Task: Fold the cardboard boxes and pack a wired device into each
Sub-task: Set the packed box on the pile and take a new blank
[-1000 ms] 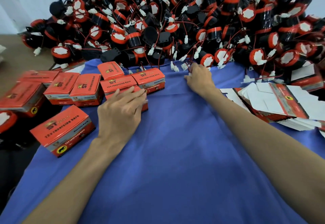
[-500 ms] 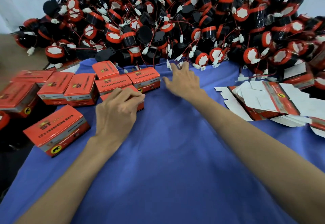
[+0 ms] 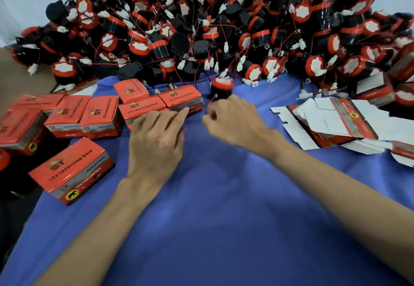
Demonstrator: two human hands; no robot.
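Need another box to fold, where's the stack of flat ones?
Head view, right side: the flat boxes lie on the blue cloth, right of the right hand, near the device pile.

Single head-worn wide-angle view, looking forward and down at close range.
The camera looks from above the near edge of the blue cloth. Both forearms rise from the bottom corners to the left hand and right hand mid-frame, just below a wired device. The device pile curves along the top.
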